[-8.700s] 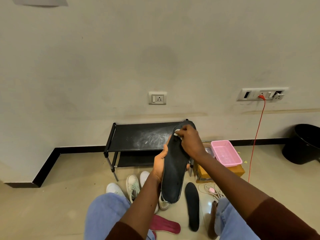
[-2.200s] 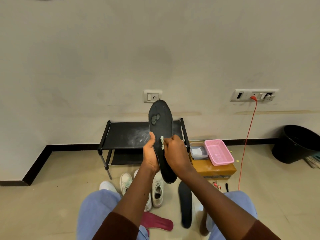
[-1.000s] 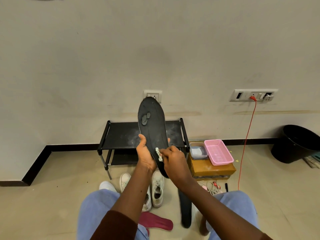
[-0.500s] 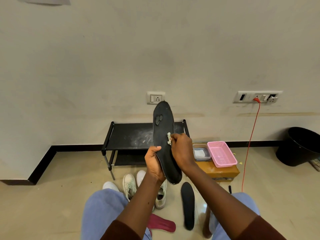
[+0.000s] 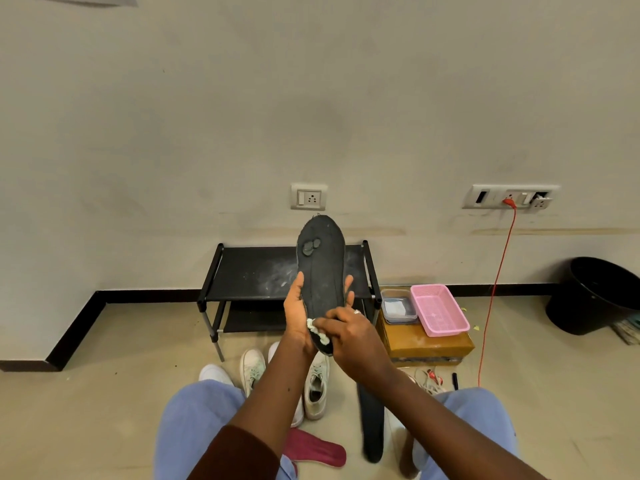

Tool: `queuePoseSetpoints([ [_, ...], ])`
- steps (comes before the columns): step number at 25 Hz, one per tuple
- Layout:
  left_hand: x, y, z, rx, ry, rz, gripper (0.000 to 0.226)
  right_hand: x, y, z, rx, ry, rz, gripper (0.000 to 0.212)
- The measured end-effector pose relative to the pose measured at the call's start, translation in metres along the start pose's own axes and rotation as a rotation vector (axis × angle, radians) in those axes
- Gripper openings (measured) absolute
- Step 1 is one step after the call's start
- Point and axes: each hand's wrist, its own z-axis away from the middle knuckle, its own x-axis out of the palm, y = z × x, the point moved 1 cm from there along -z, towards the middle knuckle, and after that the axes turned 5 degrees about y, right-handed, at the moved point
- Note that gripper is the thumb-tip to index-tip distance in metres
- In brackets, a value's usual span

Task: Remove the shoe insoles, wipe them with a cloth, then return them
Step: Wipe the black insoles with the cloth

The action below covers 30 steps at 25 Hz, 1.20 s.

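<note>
One black insole (image 5: 320, 271) is held upright, toe end up, with two grey round patches near its tip. Its heel end is hidden behind the right hand (image 5: 349, 336), whose fingers curl round a small pale cloth (image 5: 317, 330) and press it against the insole's lower part; only a crumpled strip of the cloth shows. The left hand (image 5: 296, 317) grips the insole's middle from behind, thumb along the left edge, fingertips showing past the right edge.

On the floor below, a second black insole (image 5: 372, 420) is partly covered by the right forearm, and a maroon insole (image 5: 313, 452) is half hidden by the left sleeve. Between the knees, white shoes (image 5: 317, 382) are crossed by the left arm. Behind stands a black shoe rack (image 5: 256, 271); to its right a pink basket (image 5: 438, 310) and a clear tub (image 5: 398, 306) sit on a cardboard box (image 5: 429, 344).
</note>
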Motion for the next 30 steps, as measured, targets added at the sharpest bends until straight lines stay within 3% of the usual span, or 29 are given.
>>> queuePoseSetpoints([
  [2, 0.001, -0.003, 0.002, 0.009, 0.026, -0.053, 0.071, 0.003, 0.003, -0.008, 0.002, -0.013, 0.097, 0.017],
  [7, 0.001, -0.009, 0.012, 0.023, 0.036, -0.166, 0.066, 0.008, 0.015, -0.045, 0.154, -0.094, 0.213, 0.022],
  [10, -0.001, -0.011, 0.009, 0.028, 0.020, -0.169, 0.069, 0.008, 0.019, -0.058, 0.225, -0.121, 0.145, 0.028],
  [14, -0.002, -0.005, 0.003, -0.018, 0.001, -0.146, 0.080, 0.006, 0.010, -0.045, 0.158, -0.177, 0.023, 0.028],
  [18, 0.000, 0.001, 0.000, -0.021, 0.024, -0.222, 0.071, 0.004, 0.005, -0.005, 0.102, 0.020, 0.035, 0.022],
  [22, 0.001, -0.002, 0.000, -0.007, 0.057, -0.254, 0.057, 0.005, 0.007, 0.008, 0.165, 0.003, 0.122, 0.027],
  [25, 0.003, -0.007, 0.006, -0.017, 0.063, -0.272, 0.063, 0.009, 0.018, -0.011, 0.271, 0.009, 0.234, 0.032],
  [30, 0.000, -0.011, 0.010, 0.003, 0.087, -0.258, 0.064, 0.010, 0.041, -0.050, 0.431, -0.006, 0.175, 0.031],
])
